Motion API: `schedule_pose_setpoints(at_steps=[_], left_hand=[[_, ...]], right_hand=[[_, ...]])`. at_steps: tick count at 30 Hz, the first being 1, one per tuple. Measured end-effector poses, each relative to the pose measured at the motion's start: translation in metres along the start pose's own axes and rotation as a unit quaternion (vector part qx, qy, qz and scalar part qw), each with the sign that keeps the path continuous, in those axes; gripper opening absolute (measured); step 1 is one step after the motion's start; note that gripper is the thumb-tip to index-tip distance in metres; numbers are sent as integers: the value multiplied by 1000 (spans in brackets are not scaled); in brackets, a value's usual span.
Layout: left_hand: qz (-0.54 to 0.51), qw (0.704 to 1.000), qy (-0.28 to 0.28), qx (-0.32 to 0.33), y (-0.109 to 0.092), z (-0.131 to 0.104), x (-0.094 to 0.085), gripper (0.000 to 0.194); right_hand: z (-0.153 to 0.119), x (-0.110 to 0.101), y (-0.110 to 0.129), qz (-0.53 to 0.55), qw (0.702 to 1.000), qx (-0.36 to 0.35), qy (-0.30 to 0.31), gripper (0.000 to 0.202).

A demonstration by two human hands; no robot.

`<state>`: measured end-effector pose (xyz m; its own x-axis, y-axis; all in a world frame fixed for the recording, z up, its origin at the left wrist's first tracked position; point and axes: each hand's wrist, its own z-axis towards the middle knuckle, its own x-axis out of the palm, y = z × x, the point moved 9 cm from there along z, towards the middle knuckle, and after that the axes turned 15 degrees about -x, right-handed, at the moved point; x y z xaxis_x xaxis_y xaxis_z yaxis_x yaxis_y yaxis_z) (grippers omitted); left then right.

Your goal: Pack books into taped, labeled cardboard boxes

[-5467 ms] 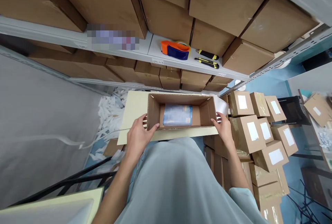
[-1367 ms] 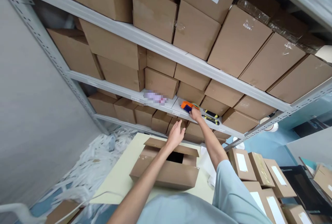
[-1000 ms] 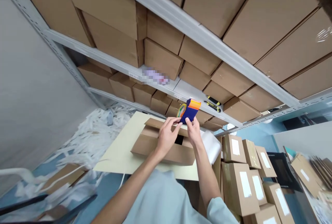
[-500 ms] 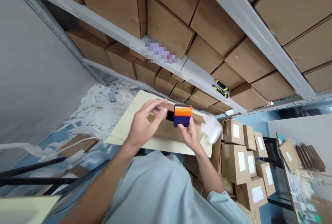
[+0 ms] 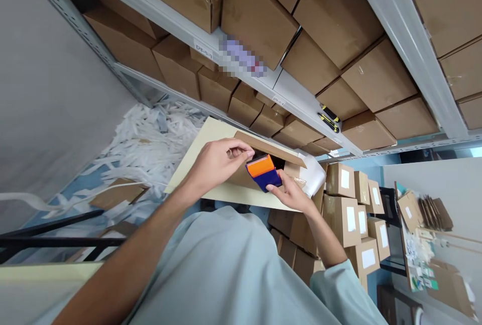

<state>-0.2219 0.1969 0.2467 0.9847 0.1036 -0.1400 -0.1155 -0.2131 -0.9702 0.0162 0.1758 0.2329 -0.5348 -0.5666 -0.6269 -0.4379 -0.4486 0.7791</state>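
My right hand [image 5: 291, 193] grips a small orange and dark blue box [image 5: 265, 173], tilted, above an open cardboard carton [image 5: 291, 169]. The fingers of my left hand [image 5: 222, 164] are pinched together beside the box's upper left corner. Whether they hold anything there is too small to make out. The carton's far flap [image 5: 271, 149] stands up behind the box, and its inside looks dark. Under the carton lies a pale yellow tabletop [image 5: 199, 146].
White sheet material [image 5: 316, 174] lies at the table's right end. A metal shelf [image 5: 297, 96] full of cardboard boxes rises in front, with two yellow-black utility knives [image 5: 329, 116] on its ledge. White strips [image 5: 150, 129] heap up at left; labelled cartons [image 5: 346, 214] are stacked at right.
The small box has tilted and turned in my right hand. My left hand has moved right towards it, and its fingers have closed together. The camera view has shifted.
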Motion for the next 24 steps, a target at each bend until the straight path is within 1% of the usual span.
schedule_pose_setpoints(at_steps=[3,5,6,7,8,10,12,13,15,18,20,22,24], left_hand=[[-44,997,-57,-39,32,-1,-17,34],[-102,986,-101,-87,60,-2,-28,36],[-139,977,-114,-115,75,-3,-29,39],[-179,967,-114,-144,90,-3,-26,42],[-218,955,-105,-172,104,-4,-19,45],[-284,930,-80,-219,128,-3,2,52],[-318,912,-81,-247,145,-2,19,56],[-326,906,-92,-254,152,0,24,56],[-334,898,-116,-263,162,6,27,52],[-344,888,-131,-275,173,16,26,45],[-348,884,-134,-281,178,19,24,40],[-340,886,-142,-281,183,19,21,37],[-295,903,-159,-268,185,19,15,33]], right_hand=[[-11,-15,6,-5,996,32,86,34],[-21,-35,7,1,989,67,129,35],[-24,-49,7,7,986,84,141,36],[-25,-63,7,12,984,99,149,37],[-22,-77,7,10,982,109,156,38],[-9,-102,3,-10,978,119,174,39],[11,-116,-5,-21,972,124,199,40],[22,-119,-11,-14,969,128,209,42],[43,-120,-25,15,964,139,225,46],[60,-108,-50,69,953,162,246,53],[60,-94,-68,108,940,187,266,57],[54,-78,-85,151,923,215,280,60],[48,-64,-99,187,913,230,281,63]])
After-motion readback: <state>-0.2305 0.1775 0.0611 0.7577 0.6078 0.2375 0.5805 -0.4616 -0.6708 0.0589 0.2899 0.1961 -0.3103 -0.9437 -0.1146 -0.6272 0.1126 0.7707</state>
